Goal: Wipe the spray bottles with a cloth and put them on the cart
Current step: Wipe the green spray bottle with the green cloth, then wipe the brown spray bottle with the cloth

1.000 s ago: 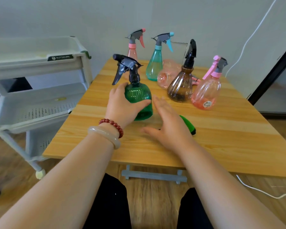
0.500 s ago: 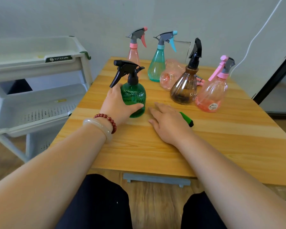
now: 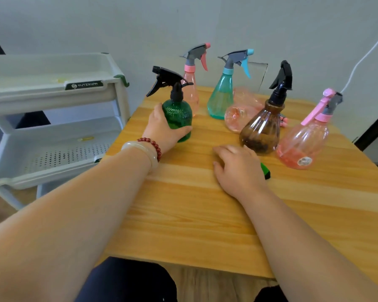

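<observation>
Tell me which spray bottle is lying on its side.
The clear pink bottle between the teal bottle and the brown bottle; the other five stand upright.

Wall (image 3: 140, 22): plain, pale grey-white, fills the whole background. Light soft and even, no hard shadows on it.

Thin white cable (image 3: 367, 53) runs down the wall at upper right.

Dark frame (image 3: 375, 125) slants along the right edge; door or window, cannot tell.

Table (image 3: 183, 214): light wood top with strong lengthwise grain, far edge against the wall, near edge close to the camera.

Cart (image 3: 52, 101): white plastic, stands just left of the table. Two trays show clearly; the lower one has a perforated bottom. Dark green label on the top tray's rim.

Floor (image 3: 0, 210): brown wood, seen under the cart and below the table's near edge.
</observation>
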{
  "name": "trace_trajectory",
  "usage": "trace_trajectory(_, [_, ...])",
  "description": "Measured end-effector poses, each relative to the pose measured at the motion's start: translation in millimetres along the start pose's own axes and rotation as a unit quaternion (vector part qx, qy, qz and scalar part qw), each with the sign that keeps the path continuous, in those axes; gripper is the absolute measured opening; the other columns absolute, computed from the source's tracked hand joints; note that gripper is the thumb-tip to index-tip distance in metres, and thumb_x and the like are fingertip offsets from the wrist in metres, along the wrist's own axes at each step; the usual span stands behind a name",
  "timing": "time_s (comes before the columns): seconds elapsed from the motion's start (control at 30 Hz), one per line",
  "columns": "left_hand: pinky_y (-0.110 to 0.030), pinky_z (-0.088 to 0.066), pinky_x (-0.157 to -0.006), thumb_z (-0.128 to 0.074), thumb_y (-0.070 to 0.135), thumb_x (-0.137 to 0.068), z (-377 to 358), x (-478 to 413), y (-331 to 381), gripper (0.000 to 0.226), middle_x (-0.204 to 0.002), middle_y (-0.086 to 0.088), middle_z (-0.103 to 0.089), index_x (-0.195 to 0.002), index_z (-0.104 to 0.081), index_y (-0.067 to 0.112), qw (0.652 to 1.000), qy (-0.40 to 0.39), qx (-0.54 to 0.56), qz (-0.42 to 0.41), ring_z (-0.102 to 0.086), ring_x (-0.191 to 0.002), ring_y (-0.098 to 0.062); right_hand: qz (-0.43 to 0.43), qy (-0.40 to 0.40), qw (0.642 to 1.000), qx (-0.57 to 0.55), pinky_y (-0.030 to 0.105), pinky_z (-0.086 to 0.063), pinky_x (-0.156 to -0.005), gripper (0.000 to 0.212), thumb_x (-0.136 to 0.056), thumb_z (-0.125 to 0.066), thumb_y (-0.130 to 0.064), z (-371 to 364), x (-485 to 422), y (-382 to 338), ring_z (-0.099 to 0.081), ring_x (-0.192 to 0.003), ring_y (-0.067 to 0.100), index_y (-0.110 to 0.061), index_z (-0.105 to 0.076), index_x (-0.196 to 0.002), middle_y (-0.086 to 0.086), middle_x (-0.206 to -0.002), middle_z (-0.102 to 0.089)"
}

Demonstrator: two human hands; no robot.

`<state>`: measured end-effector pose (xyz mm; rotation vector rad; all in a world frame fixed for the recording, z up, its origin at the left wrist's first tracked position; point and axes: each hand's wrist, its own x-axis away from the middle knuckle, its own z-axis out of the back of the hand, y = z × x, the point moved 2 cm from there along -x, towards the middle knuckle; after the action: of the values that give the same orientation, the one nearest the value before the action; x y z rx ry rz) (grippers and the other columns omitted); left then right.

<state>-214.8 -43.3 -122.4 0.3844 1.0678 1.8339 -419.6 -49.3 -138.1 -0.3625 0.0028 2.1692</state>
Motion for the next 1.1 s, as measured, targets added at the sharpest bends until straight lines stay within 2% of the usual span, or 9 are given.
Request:
trace_trajectory(0.1, [-0.037, -0.035, -0.114, -0.078, 0.041, -0.082, -8, -5, 2, 0.099, -0.153, -0.011, -0.033, -0.154, -0.019, 0.009, 1.000, 0.028, 0.002, 0.003, -0.038, -0.139, -0.026, 0.011, 0.016, 1.000, -0.007, 0.040, -0.029, -0.111, 0.038, -0.097, -0.052, -0.030, -3, -2, 0, -0.052, -0.125, 0.021, -0.023, -0.059, -0.134, -0.005, -0.132, -0.061])
trace_trajectory(0.17, [-0.036, -0.034, -0.114, -0.076, 0.038, -0.084, -12, -6, 2, 0.096, -0.154, -0.011, -0.032, -0.155, -0.017, 0.010, 0.999, 0.040, 0.006, 0.000, -0.037, -0.140, -0.026, 0.010, 0.021, 1.000, -0.011, 0.040, -0.033, -0.106, 0.036, -0.096, -0.052, -0.029, -5, -2, 1, -0.054, -0.121, 0.023, -0.022, -0.061, -0.131, -0.004, -0.127, -0.064])
trace_trajectory(0.43, [-0.030, -0.036, -0.107, -0.077, 0.037, -0.084, -17, -10, 6, 0.091, -0.151, -0.008, -0.037, -0.152, -0.023, 0.012, 0.999, 0.046, 0.013, -0.004, -0.040, -0.136, -0.022, 0.007, 0.023, 1.000, -0.008, 0.038, -0.035, -0.102, 0.033, -0.097, -0.050, -0.030, -5, -2, 3, -0.055, -0.118, 0.019, -0.024, -0.063, -0.126, -0.007, -0.123, -0.064])
trace_trajectory(0.7, [-0.033, -0.038, -0.107, -0.076, 0.037, -0.085, -13, -7, 9, 0.088, -0.149, -0.010, -0.039, -0.151, -0.026, 0.008, 0.999, 0.040, -0.008, 0.005, -0.044, -0.134, -0.025, 0.010, 0.027, 0.999, -0.016, 0.037, -0.034, -0.105, 0.033, -0.097, -0.049, -0.030, -4, 0, 2, -0.054, -0.118, 0.017, -0.023, -0.064, -0.125, -0.008, -0.124, -0.064])
trace_trajectory(0.8, [-0.036, -0.037, -0.110, -0.075, 0.037, -0.086, -11, -6, 9, 0.092, -0.153, -0.011, -0.035, -0.154, -0.020, 0.008, 0.999, 0.032, -0.016, 0.008, -0.040, -0.138, -0.026, 0.007, 0.036, 0.999, -0.031, 0.037, -0.029, -0.110, 0.033, -0.097, -0.051, -0.027, -1, 3, 2, -0.051, -0.123, 0.017, -0.022, -0.064, -0.127, -0.006, -0.127, -0.062])
trace_trajectory(0.93, [-0.039, -0.022, -0.121, -0.073, 0.039, -0.088, -11, 8, 12, 0.106, -0.163, -0.012, -0.012, -0.157, 0.000, 0.006, 0.999, 0.024, -0.039, 0.009, -0.018, -0.150, -0.027, -0.034, 0.048, 0.998, -0.028, 0.042, -0.008, -0.121, 0.045, -0.097, -0.052, -0.028, 4, 9, 4, -0.034, -0.141, 0.017, -0.024, -0.051, -0.141, -0.002, -0.147, -0.048])
trace_trajectory(1.03, [-0.035, -0.011, -0.122, -0.070, 0.038, -0.090, -11, 29, 16, 0.102, -0.166, -0.010, 0.000, -0.157, 0.000, 0.006, 0.996, 0.057, -0.058, -0.021, -0.004, -0.153, -0.026, -0.070, 0.028, 0.997, -0.001, 0.046, -0.002, -0.121, 0.050, -0.098, -0.047, -0.035, 7, 16, 6, -0.027, -0.145, 0.018, -0.030, -0.040, -0.148, -0.004, -0.152, -0.040])
trace_trajectory(1.1, [-0.032, -0.011, -0.121, -0.068, 0.034, -0.092, -11, 44, 19, 0.095, -0.166, -0.008, -0.001, -0.158, -0.006, 0.008, 0.995, 0.074, -0.051, -0.052, -0.004, -0.153, -0.025, -0.094, -0.006, 0.995, 0.012, 0.049, -0.003, -0.120, 0.053, -0.101, -0.042, -0.040, 8, 22, 12, -0.022, -0.148, 0.022, -0.034, -0.030, -0.152, -0.001, -0.158, -0.032])
